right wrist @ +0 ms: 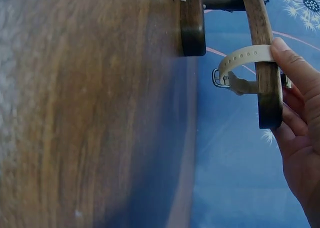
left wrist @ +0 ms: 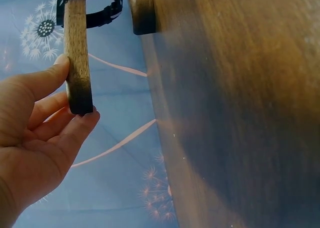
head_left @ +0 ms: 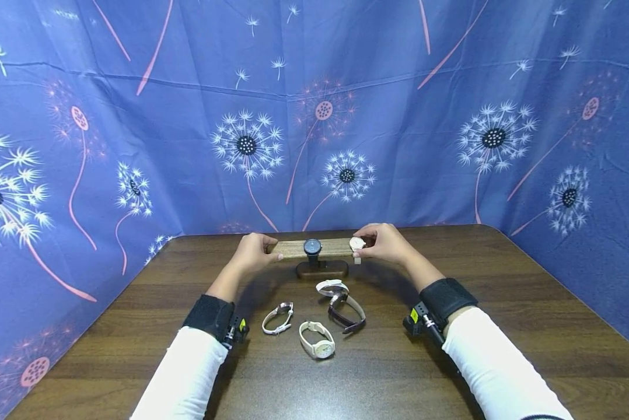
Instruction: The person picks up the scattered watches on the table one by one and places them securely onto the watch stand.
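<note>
A wooden watch stand has a light crossbar (head_left: 335, 247) above a dark oval base (head_left: 322, 271). With thumb and fingertips, my left hand (head_left: 252, 252) holds the bar's left end, also seen in the left wrist view as a dark-tipped bar (left wrist: 77, 58). At the other end, my right hand (head_left: 385, 245) pinches a pale-strapped wristwatch (head_left: 356, 244) that loops round the bar. The right wrist view shows its buckled strap (right wrist: 245, 56) hanging beside the bar, with the dial mostly hidden by the fingers. A black watch (head_left: 312, 247) is strapped round the bar's middle.
Several loose watches lie on the brown table (head_left: 178, 350) in front of the stand: a white-strapped one (head_left: 278, 329), a cream one (head_left: 323, 349), a dark brown one (head_left: 355, 326) and another white one (head_left: 331, 284). A blue dandelion-print cloth (head_left: 398, 146) hangs behind.
</note>
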`<state>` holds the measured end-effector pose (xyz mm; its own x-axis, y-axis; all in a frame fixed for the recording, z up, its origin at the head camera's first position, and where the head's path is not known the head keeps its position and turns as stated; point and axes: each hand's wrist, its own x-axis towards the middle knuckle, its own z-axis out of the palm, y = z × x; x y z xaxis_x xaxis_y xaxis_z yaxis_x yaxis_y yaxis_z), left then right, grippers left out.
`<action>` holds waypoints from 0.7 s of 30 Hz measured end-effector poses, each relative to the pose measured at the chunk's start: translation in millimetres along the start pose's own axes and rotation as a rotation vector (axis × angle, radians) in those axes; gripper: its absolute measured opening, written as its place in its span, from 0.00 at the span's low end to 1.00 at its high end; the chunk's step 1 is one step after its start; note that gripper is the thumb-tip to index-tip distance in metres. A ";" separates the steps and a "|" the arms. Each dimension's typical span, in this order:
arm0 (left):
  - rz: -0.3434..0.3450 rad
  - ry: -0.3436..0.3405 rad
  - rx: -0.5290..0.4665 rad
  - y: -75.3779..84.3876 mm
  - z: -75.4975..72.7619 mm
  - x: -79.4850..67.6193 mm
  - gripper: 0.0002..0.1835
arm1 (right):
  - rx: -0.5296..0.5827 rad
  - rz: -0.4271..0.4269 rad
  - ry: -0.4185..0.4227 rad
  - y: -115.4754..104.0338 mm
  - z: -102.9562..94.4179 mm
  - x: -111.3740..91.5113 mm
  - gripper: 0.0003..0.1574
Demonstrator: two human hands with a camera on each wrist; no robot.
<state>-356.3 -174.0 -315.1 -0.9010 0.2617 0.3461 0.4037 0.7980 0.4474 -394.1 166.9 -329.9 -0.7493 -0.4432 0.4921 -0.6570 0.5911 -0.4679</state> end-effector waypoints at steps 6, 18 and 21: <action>-0.003 0.002 0.006 0.3 -0.3 1.2 0.23 | -0.036 -0.010 -0.008 -4.5 0.5 2.2 0.27; 0.008 0.004 0.018 -0.5 0.9 0.9 0.23 | -0.091 -0.055 -0.021 -13.2 9.0 9.7 0.27; 0.006 0.005 0.011 -0.3 1.0 1.9 0.23 | -0.092 -0.037 -0.033 -15.9 10.3 10.8 0.28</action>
<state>-358.3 -173.1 -315.4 -0.8978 0.2640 0.3526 0.4072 0.8026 0.4360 -392.6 145.8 -324.7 -0.7279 -0.4873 0.4823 -0.6750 0.6328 -0.3794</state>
